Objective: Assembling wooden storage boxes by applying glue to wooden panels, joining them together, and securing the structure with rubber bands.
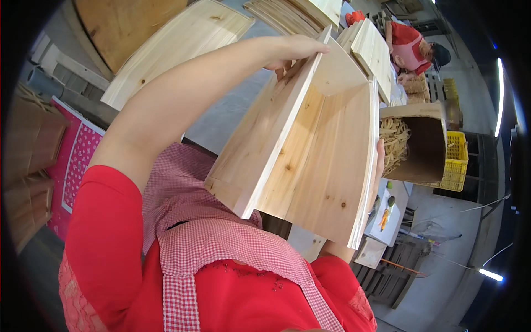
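An open box of pale wooden boards (310, 149) is held up in front of my chest, tilted, its open side turned toward the camera. My left hand (296, 51) grips the top of the box's left side board near the far end wall. My right hand (379, 166) holds the right side board from outside; only its fingers show along the board's edge. My red sleeves and a red-and-white checked apron fill the lower part of the view.
Stacked pale boards (177, 47) lie on the bench behind the box. A cardboard box of wood strips (412, 141) and a yellow crate (456, 160) stand at right. Another person in red (412, 47) works at the far right. A small white table (387, 213) stands below.
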The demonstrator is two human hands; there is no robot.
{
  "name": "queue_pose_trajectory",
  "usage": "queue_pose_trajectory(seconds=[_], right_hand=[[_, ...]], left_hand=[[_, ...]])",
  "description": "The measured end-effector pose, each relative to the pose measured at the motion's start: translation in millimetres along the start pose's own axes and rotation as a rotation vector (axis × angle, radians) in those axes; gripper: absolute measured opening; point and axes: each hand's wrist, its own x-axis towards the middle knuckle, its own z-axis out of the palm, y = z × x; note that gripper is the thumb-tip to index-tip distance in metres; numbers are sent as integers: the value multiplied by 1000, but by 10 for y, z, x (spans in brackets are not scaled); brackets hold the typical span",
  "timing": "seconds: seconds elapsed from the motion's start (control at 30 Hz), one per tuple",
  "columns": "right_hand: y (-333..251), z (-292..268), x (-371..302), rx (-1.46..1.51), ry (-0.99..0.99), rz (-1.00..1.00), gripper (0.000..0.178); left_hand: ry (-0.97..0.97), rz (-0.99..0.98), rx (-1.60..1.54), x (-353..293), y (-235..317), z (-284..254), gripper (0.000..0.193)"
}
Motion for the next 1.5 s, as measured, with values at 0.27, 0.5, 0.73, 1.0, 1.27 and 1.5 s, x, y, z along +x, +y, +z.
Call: queue_pose_trajectory(seconds=[0.27,0.5,0.73,1.0,1.27,1.5], right_hand=[[-91,-338,288,-350,74,-10,64],[75,-870,656,1,-242,28,64],[451,-922,189,-196,-125,-171,63],[330,-1221,-310,-432,110,-557,62],[-249,-830,-982,-844,73,-955,37],[-294,268,-1886,-1398,-199,-1610,48]], left_hand=[[74,35,-58,-15,2,32,59],[279,435,-2,-310,-205,317,61],[1687,233,-284,-2080,-1926,-62,35],[1046,343,-1308,-2186,-1755,-130,52],[903,555,-1002,-2098,-684,7,51],[1167,977,987,-2462,-148,992,57]])
